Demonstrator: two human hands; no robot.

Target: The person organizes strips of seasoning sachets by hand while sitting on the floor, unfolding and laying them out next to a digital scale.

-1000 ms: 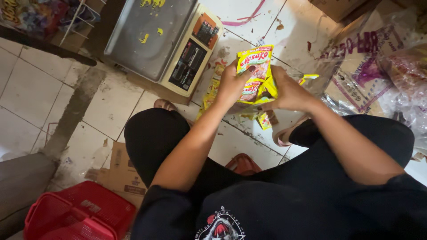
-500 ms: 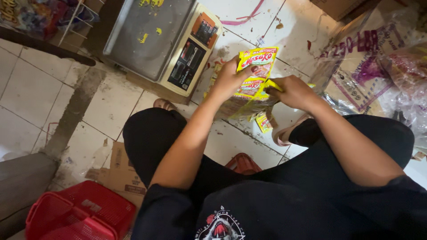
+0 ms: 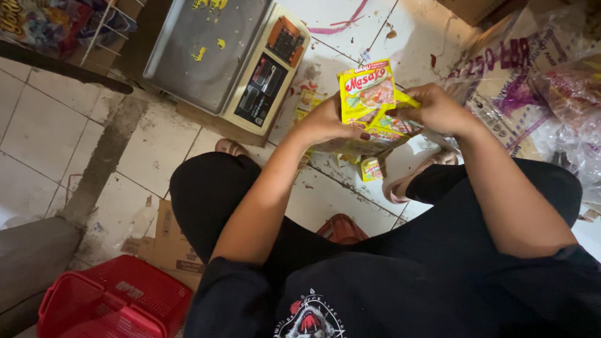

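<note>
A: What have the hands got hold of?

B: A strip of yellow seasoning sachets (image 3: pixel 369 103). The left hand (image 3: pixel 325 122) is curled shut around its lower left edge, thumb on the front. The right hand (image 3: pixel 438 109) is pinched shut on the right edge, fingers folded over the packet.

A: Where does that put the strip, taking the weighing scale (image 3: pixel 219 56) as the marker?

B: Just to the right of the scale's display panel, held up in the air above the tiled floor (image 3: pixel 56 119), not touching either. It sits between the two hands, with its top edge sticking up clear of both.

A: How should the strip be handled well at this point?

B: My judgement: keep both grips near the edges so the joined packets stay flat, and pull evenly along the seam between packets rather than twisting, or a sachet could tear open.

A: Anything else near the scale?

B: More yellow sachets (image 3: pixel 372 169) lie on the floor below and to the right of it, under the hands. A red basket (image 3: pixel 119 300) is well below the scale, at the lower left, and a large plastic sack (image 3: pixel 519 81) lies far to the right.
</note>
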